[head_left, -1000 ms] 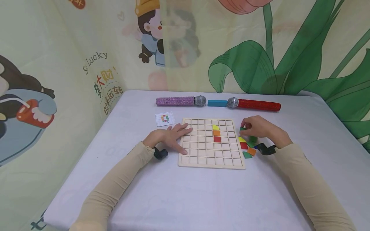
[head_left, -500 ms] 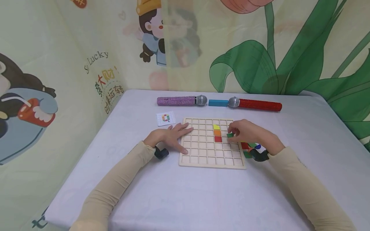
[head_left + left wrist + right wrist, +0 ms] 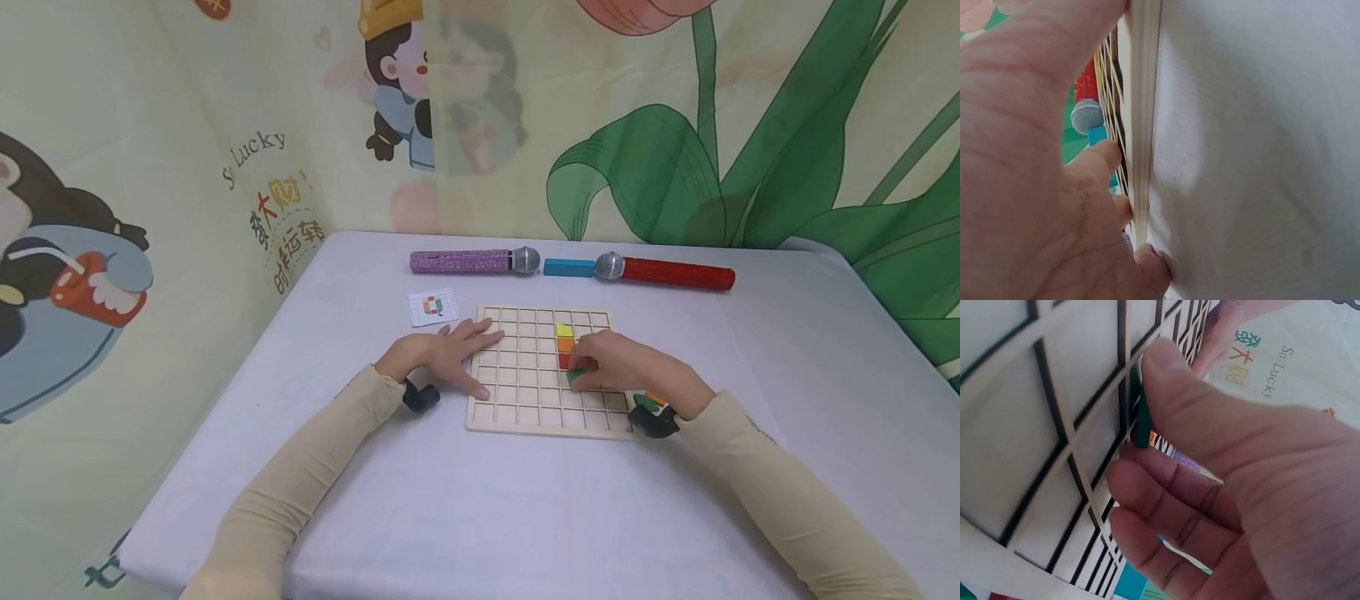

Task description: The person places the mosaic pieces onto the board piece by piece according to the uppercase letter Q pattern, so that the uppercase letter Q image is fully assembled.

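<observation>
A wooden grid board (image 3: 517,397) lies on the white-covered table. My left hand (image 3: 452,357) rests on its left edge, fingers spread and straight; the left wrist view shows fingertips along the board's side. Between thumb and fingers my right hand (image 3: 622,364) pinches a green tile (image 3: 1142,422), held at the grid just below a red tile (image 3: 564,361). Above the red one, an orange tile (image 3: 565,343) and a yellow tile (image 3: 564,330) sit in one column. Whether the green tile touches the bottom of a cell cannot be told.
A small card (image 3: 432,307) with a coloured grid pattern lies behind my left hand. Along the back are a purple microphone (image 3: 461,262), a blue block (image 3: 568,267) and a red microphone (image 3: 678,273). Loose tiles (image 3: 647,403) lie right of the board, partly hidden by my right wrist.
My right hand has carried the green tile from the pile right of the board leftward over the grid, then down beneath the red tile. My left hand has stayed in place.
</observation>
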Tool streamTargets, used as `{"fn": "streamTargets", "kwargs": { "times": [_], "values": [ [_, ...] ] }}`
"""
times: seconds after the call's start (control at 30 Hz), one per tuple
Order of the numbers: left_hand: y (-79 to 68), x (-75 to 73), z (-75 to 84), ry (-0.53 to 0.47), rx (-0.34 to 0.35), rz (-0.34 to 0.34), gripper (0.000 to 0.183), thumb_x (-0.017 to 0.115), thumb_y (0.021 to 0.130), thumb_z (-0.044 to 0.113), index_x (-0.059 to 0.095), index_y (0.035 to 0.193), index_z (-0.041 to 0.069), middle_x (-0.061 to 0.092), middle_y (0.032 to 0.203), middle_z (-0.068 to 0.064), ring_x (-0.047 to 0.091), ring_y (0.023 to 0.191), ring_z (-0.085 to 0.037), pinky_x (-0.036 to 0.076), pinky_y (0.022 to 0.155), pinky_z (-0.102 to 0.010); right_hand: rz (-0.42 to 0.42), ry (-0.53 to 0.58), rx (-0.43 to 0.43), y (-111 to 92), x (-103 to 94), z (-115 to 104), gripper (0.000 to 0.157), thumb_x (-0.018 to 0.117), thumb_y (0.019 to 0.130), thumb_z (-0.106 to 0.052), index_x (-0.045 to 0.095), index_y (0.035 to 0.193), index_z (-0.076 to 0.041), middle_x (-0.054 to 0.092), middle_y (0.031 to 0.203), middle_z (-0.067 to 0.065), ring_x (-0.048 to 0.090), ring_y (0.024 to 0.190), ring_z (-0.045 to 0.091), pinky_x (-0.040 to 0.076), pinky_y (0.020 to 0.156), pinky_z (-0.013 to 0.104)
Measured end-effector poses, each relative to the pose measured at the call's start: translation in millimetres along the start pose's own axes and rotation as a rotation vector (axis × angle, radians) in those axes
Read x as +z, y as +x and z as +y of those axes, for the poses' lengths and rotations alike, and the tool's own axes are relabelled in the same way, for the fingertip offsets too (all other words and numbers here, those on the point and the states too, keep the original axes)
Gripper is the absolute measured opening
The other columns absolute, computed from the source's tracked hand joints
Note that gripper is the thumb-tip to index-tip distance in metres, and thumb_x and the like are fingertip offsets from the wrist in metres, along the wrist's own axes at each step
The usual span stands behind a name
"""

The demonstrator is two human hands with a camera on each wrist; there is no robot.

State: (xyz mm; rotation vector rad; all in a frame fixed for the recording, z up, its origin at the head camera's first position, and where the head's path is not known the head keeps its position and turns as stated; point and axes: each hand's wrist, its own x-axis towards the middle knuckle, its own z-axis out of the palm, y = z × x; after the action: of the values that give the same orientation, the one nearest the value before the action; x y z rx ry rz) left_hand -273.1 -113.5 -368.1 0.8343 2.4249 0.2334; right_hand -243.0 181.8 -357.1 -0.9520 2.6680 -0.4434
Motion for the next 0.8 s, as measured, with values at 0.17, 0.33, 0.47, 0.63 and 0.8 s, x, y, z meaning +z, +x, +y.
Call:
{"fn": "streamTargets", "kwargs": {
  "times": [0.17, 0.33, 0.47, 0.63, 0.8],
  "values": [
    [0.6, 0.0, 0.1, 0.000, 0.001, -0.005, 0.103, 0.067, 0.085, 0.056, 0.001, 0.158, 0.026, -0.012, 0.165, -0.004, -0.013, 0.150, -0.032, -0.007, 0.121, -0.052, 0.016, -0.004, -0.039, -0.2, 1.4, 1.0, 0.020, 0.078, 0.083, -0.013, 0.075, 0.102, -0.009, 0.065, 0.088, -0.002, 0.054, 0.079, 0.014, 0.051, 0.072, 0.026],
    [0.2, -0.3, 0.5, -0.003, 0.003, -0.007, 0.103, 0.067, 0.085, 0.056, 0.001, 0.158, 0.026, -0.012, 0.165, -0.004, -0.014, 0.150, -0.032, -0.007, 0.121, -0.052, 0.031, 0.006, -0.075, -0.4, 2.4, 0.8, 0.016, 0.070, 0.087, -0.002, 0.076, 0.102, -0.007, 0.067, 0.091, 0.000, 0.056, 0.082, 0.014, 0.054, 0.078, 0.028],
    [0.3, -0.3, 0.5, 0.001, 0.008, -0.003, 0.103, 0.067, 0.085, 0.055, 0.001, 0.159, 0.025, -0.012, 0.165, -0.005, -0.013, 0.150, -0.033, -0.007, 0.121, -0.053, 0.026, 0.005, -0.079, -1.1, 2.0, -0.5, 0.016, 0.071, 0.087, -0.005, 0.076, 0.102, -0.006, 0.067, 0.088, 0.000, 0.055, 0.080, 0.014, 0.053, 0.075, 0.026],
    [0.8, -0.1, 0.6, 0.005, 0.018, 0.006, 0.103, 0.067, 0.086, 0.054, 0.002, 0.159, 0.024, -0.012, 0.165, -0.007, -0.013, 0.150, -0.034, -0.007, 0.120, -0.055, 0.006, 0.001, -0.052, -1.3, 1.5, -1.9, 0.020, 0.076, 0.084, -0.011, 0.076, 0.104, -0.008, 0.061, 0.083, -0.003, 0.051, 0.077, 0.013, 0.045, 0.066, 0.022],
    [1.1, 0.3, 0.2, 0.010, 0.019, 0.007, 0.103, 0.067, 0.085, 0.055, 0.002, 0.159, 0.024, -0.012, 0.165, -0.007, -0.013, 0.150, -0.035, -0.007, 0.120, -0.055, 0.010, -0.015, -0.047, -0.4, 1.5, -3.3, 0.021, 0.077, 0.084, -0.010, 0.076, 0.105, -0.007, 0.058, 0.078, -0.003, 0.049, 0.075, 0.013, 0.042, 0.064, 0.022]
  ]
}}
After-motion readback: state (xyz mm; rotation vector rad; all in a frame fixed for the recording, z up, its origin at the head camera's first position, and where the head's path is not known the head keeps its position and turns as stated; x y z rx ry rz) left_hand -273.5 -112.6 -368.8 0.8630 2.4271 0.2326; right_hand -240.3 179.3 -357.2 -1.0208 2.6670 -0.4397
